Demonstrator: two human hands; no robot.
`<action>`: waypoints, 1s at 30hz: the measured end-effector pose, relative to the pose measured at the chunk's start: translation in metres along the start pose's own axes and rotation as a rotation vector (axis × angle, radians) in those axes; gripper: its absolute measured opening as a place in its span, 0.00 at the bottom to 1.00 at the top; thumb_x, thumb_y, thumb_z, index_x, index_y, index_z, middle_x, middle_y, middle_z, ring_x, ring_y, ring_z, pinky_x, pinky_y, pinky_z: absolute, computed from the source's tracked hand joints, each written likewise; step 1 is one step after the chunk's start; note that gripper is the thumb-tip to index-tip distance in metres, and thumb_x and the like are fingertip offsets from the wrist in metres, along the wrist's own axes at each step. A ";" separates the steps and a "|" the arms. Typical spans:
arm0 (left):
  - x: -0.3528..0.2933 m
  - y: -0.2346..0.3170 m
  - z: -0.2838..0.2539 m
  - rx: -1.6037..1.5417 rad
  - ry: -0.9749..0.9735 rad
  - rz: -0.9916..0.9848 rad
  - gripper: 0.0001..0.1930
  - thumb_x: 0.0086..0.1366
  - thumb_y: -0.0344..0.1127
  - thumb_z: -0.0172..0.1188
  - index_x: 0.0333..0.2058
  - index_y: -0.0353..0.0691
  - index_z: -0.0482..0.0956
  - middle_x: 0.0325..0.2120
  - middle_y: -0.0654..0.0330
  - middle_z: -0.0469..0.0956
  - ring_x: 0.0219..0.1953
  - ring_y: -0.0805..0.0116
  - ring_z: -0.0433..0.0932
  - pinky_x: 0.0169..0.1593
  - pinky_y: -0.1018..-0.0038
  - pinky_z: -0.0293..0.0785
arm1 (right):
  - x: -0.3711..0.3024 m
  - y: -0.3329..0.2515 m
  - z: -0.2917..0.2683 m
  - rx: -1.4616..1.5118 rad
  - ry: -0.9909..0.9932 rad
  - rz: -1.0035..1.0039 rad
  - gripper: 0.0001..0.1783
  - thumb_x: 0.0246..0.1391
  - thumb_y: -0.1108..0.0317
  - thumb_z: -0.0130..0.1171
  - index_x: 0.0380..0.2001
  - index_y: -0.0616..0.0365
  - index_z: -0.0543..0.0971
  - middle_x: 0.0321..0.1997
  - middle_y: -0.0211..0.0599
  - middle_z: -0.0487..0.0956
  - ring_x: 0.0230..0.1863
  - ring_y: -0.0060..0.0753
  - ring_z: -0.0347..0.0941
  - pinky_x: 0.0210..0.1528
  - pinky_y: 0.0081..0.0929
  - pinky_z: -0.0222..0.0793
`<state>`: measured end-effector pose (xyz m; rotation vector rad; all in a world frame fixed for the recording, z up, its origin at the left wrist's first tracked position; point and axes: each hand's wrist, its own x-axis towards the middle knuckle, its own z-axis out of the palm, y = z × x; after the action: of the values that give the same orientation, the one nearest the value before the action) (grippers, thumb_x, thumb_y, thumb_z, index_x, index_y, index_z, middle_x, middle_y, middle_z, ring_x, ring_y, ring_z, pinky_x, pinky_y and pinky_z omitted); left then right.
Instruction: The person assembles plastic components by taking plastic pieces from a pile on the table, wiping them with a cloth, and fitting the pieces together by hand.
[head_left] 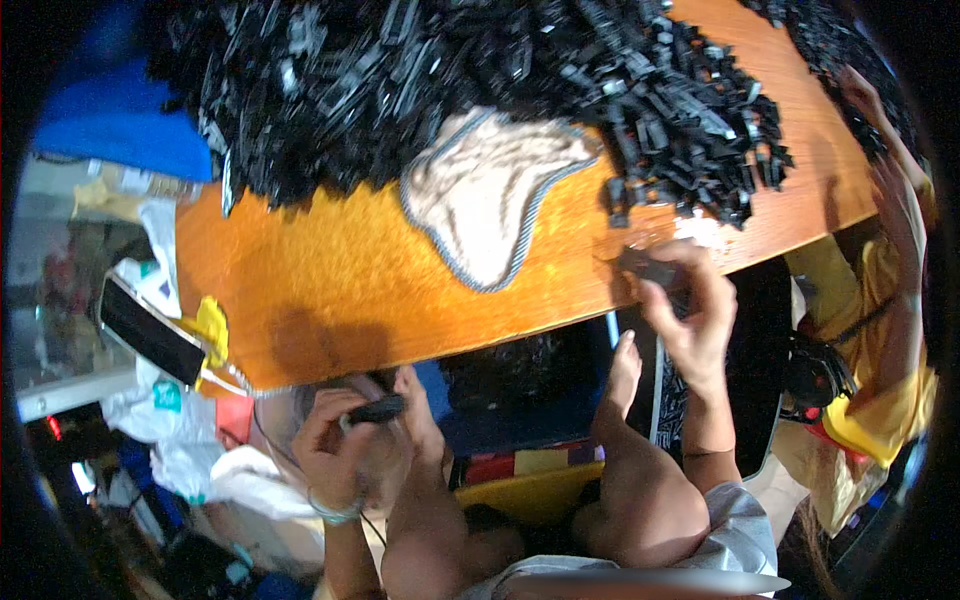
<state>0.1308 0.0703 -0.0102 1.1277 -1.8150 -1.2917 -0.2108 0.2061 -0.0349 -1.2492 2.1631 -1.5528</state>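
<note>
Left grip (335, 440) and right grip (700, 305) hold black pieces (380, 408); blue container (490, 437) holds dark parts (520, 370).

Elongated black piece (378, 408): held in the fingers of your left hand (332, 440), its length running roughly left to right. Second dark piece (650, 267): pinched between the thumb and fingers of your right hand (700, 308), its outline blurred, its exact shape unclear.
</note>
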 end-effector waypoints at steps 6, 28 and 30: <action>0.087 0.046 0.135 0.410 -0.215 0.659 0.12 0.48 0.26 0.71 0.34 0.36 0.82 0.33 0.57 0.74 0.37 0.57 0.72 0.42 0.65 0.70 | 0.012 -0.014 -0.007 -0.455 -0.012 -0.156 0.18 0.39 0.75 0.70 0.38 0.61 0.82 0.32 0.36 0.78 0.35 0.38 0.71 0.43 0.32 0.64; 0.101 0.039 0.153 0.370 -0.330 0.695 0.10 0.50 0.28 0.69 0.33 0.36 0.81 0.30 0.60 0.73 0.36 0.58 0.70 0.41 0.64 0.65 | 0.027 -0.005 0.004 -0.052 -0.344 -0.246 0.17 0.40 0.70 0.71 0.38 0.58 0.85 0.39 0.34 0.77 0.44 0.37 0.70 0.48 0.34 0.64; 0.101 0.041 0.152 0.365 -0.353 0.678 0.10 0.50 0.28 0.69 0.33 0.36 0.81 0.30 0.60 0.74 0.36 0.58 0.70 0.41 0.64 0.66 | 0.020 -0.007 0.007 -0.088 -0.258 -0.256 0.17 0.39 0.72 0.70 0.38 0.58 0.84 0.37 0.33 0.76 0.42 0.38 0.69 0.45 0.34 0.62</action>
<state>-0.0544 0.0472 -0.0181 0.3682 -2.4713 -0.7991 -0.2150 0.1862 -0.0258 -1.7077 1.9881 -1.3035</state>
